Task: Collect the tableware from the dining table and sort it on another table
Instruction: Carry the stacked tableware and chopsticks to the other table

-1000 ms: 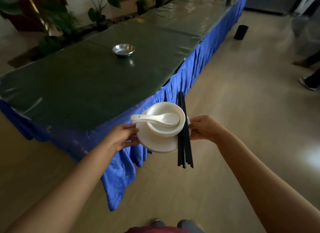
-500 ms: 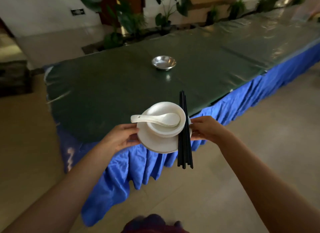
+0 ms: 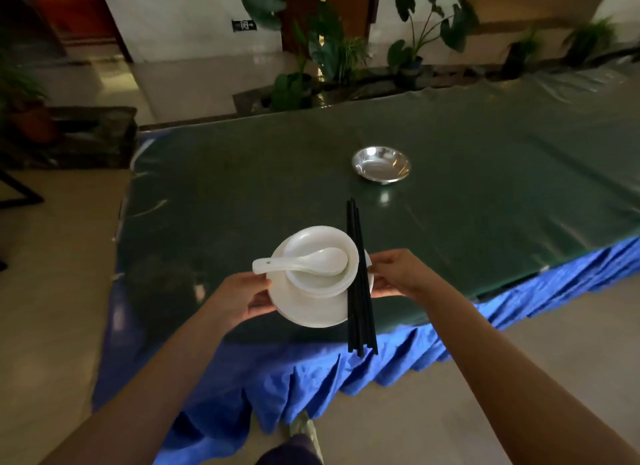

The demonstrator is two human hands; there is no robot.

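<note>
Two hands held one stack over the near table edge. Left hand (image 3: pixel 242 296) gripped the plate (image 3: pixel 308 309) at its left rim, thumb on top, fingers curled beneath. Right hand (image 3: pixel 398 274) pinched the right rim, fingers curled, beside the chopsticks (image 3: pixel 360 291). Chopsticks lay across the plate's right side, tips pointing away, butt ends overhanging toward the person. Bowl (image 3: pixel 320 277) sat on the plate; spoon (image 3: pixel 304 262) lay in the bowl, handle sticking out left above the left thumb. Farther off on the table (image 3: pixel 242 187), a steel bowl (image 3: pixel 381 164) stood alone. Blue skirt (image 3: pixel 277 371) hung below; plants (image 3: pixel 332 56) beyond.
</note>
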